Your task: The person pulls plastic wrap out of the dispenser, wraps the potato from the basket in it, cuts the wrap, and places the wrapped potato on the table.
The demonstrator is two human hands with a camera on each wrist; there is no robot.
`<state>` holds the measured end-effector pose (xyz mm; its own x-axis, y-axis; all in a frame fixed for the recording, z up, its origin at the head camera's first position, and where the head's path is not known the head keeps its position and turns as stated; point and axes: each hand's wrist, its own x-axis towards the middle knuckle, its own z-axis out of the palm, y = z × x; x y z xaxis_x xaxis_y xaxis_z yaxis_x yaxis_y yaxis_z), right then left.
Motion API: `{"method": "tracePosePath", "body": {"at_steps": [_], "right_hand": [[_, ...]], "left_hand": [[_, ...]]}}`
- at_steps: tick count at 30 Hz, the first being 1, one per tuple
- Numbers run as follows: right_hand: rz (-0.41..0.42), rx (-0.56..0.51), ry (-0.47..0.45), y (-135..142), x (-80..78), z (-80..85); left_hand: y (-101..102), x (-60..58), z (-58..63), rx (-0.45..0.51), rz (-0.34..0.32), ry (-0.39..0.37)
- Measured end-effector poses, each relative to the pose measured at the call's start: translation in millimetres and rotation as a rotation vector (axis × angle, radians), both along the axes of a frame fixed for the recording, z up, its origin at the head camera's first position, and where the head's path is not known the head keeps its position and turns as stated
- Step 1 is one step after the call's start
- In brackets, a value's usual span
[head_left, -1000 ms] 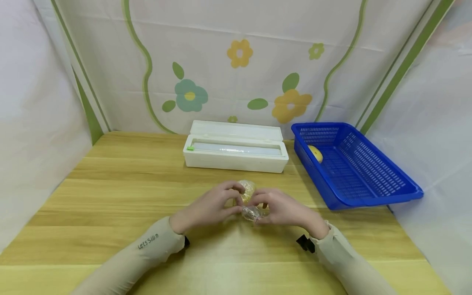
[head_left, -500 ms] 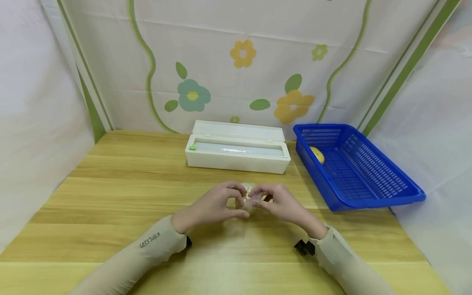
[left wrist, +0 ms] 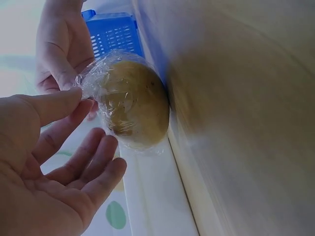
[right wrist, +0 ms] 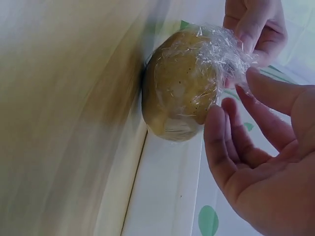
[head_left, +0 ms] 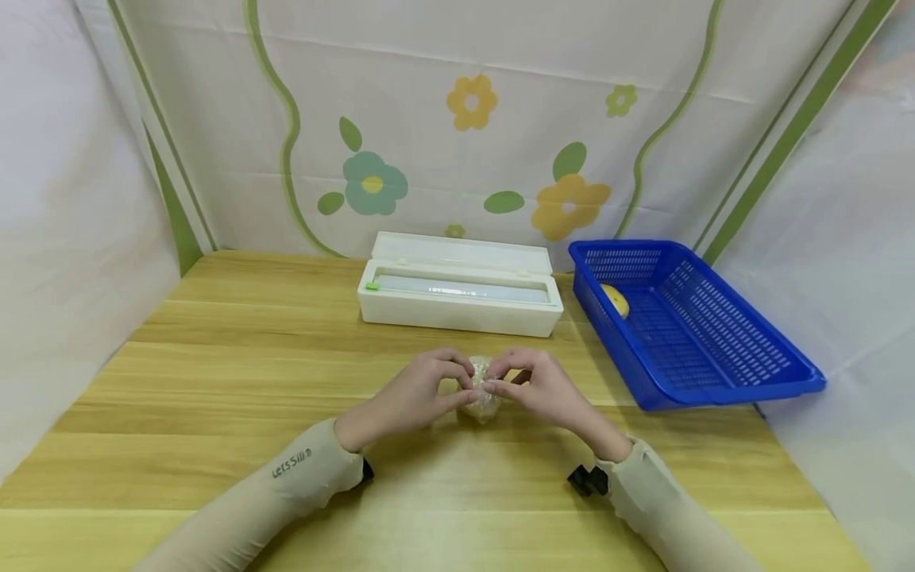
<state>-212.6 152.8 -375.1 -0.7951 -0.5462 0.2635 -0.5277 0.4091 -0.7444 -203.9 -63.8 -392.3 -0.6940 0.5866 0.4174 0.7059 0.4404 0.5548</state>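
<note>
A yellow-brown potato (left wrist: 145, 98) wrapped in crinkled cling film (right wrist: 224, 49) sits on the wooden table between both hands. My left hand (head_left: 415, 397) pinches the gathered film at the top between thumb and forefinger, its other fingers loosely spread beside the potato. From the other side my right hand (head_left: 546, 393) pinches the film too, with thumb and forefinger close to the left fingertips. In the right wrist view the bunched film stands up from the potato (right wrist: 174, 88) toward the fingers.
Behind the hands is a white cling film box (head_left: 457, 314), its lid up and a roll inside, with a green slider (head_left: 372, 286) at the left. To the right stands a blue basket (head_left: 715, 389) holding a yellow potato (head_left: 615, 301). A flowered cloth hangs behind.
The loose film that both hands held in front of the potato has been brought up over it. Both hands now pinch the film on top. The box and basket stay put.
</note>
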Motion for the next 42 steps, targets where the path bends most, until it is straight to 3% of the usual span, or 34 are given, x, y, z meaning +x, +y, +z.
{"method": "tracePosePath", "body": {"at_steps": [5, 14, 21, 27, 32, 36, 39, 42], "right_hand": [[-0.007, 0.015, 0.039, 3.6, -11.9, -11.9], [-0.059, -0.005, -0.053, 2.1, -22.3, -16.7], [-0.16, -0.046, -0.142, -1.0, -21.8, -11.1], [-0.152, -0.129, -0.225, -4.5, -12.7, 5.6], [-0.155, -0.115, -0.164, -6.7, -9.8, 10.4], [-0.149, -0.034, -0.046, -1.8, -19.2, -4.5], [-0.096, 0.062, 0.055, 2.8, -25.6, -13.5], [-0.009, 0.125, 0.102, 4.6, -25.1, -12.0]], "left_hand": [[-0.8, -1.4, 0.6, -0.004, 0.001, -0.021], [4.0, -15.3, -1.9, 0.027, 0.008, -0.099], [7.8, -19.3, -2.2, 0.064, 0.033, -0.083], [8.5, -21.0, -3.7, 0.145, 0.017, -0.218], [7.4, -22.4, -3.3, 0.141, -0.011, -0.226], [5.0, -21.8, -1.7, 0.148, -0.061, -0.231], [3.1, -20.9, 1.4, 0.122, -0.07, -0.241], [1.0, -21.9, 3.8, 0.068, -0.058, -0.241]]}}
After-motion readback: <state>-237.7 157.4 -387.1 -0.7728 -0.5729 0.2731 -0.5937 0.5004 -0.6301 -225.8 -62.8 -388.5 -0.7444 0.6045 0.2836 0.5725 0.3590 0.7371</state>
